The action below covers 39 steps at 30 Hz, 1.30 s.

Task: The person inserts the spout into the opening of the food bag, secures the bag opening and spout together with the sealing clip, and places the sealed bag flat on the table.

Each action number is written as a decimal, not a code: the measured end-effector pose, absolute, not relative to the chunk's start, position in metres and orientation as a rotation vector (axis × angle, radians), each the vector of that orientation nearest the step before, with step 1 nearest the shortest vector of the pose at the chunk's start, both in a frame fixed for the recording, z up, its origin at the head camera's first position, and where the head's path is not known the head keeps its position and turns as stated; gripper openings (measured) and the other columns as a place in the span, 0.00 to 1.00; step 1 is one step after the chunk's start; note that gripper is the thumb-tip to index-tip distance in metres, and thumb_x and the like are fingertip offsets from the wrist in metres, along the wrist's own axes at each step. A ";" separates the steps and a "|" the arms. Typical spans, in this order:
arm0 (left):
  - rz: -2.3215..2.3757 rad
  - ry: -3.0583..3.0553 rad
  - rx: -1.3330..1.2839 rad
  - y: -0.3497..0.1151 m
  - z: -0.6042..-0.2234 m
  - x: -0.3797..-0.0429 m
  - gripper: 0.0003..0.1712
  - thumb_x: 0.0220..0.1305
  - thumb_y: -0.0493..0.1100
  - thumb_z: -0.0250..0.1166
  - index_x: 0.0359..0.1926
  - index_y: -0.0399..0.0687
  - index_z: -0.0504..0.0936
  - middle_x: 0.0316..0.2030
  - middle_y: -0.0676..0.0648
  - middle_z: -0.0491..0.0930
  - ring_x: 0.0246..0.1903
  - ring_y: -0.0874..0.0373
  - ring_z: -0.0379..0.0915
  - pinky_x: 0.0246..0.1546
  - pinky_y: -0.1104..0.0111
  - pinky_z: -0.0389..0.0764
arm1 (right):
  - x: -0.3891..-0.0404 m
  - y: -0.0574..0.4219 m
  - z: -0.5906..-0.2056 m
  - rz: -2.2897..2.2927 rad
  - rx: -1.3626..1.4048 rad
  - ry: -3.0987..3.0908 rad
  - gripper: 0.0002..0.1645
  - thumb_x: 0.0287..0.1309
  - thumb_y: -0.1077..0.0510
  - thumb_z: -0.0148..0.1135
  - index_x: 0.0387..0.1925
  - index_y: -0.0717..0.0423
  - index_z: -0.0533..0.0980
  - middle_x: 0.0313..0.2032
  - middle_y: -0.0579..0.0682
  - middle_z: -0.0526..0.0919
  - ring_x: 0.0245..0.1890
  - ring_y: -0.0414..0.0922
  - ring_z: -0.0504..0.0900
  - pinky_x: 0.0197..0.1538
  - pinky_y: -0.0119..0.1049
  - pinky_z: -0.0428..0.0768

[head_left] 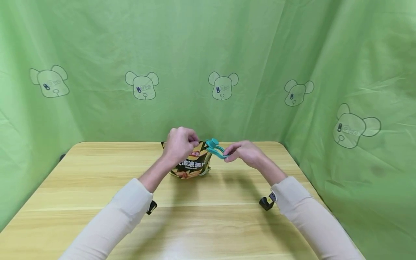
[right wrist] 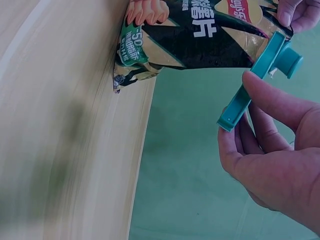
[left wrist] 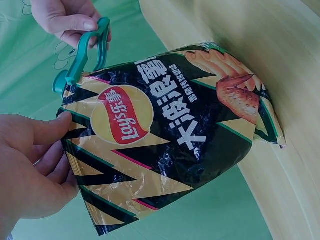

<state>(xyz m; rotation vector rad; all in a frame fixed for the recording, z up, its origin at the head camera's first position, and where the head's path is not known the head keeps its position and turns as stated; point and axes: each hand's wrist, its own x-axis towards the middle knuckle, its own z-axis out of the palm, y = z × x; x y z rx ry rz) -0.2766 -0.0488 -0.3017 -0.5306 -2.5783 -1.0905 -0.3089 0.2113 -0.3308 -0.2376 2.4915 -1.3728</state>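
A black and gold Lay's chip bag [head_left: 191,167] stands on the far part of the table, its printed front showing. My left hand [head_left: 178,144] pinches its top edge between thumb and fingers, seen close up in the left wrist view. My right hand [head_left: 245,154] grips the far end of a teal sealing clip [right wrist: 253,80] with a round spout cap [right wrist: 288,61]. The clip's two arms [left wrist: 79,62] are spread apart. Its capped end overlaps the bag's top corner, right beside the left fingertips.
The light wooden table [head_left: 208,224] reaches back to a green curtain [head_left: 185,47] printed with bear heads, which also hangs along both sides. Black wrist camera mounts [head_left: 267,203] stick out below the sleeves.
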 end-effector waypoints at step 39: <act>-1.117 -2.583 -0.510 -0.050 -0.300 -0.275 0.03 0.60 0.32 0.73 0.34 0.41 0.90 0.30 0.45 0.89 0.28 0.57 0.85 0.29 0.72 0.87 | -0.302 0.186 -0.323 -1.480 -0.161 2.470 0.31 0.53 0.67 0.74 0.60 0.58 0.79 0.55 0.59 0.86 0.55 0.54 0.84 0.76 0.58 0.62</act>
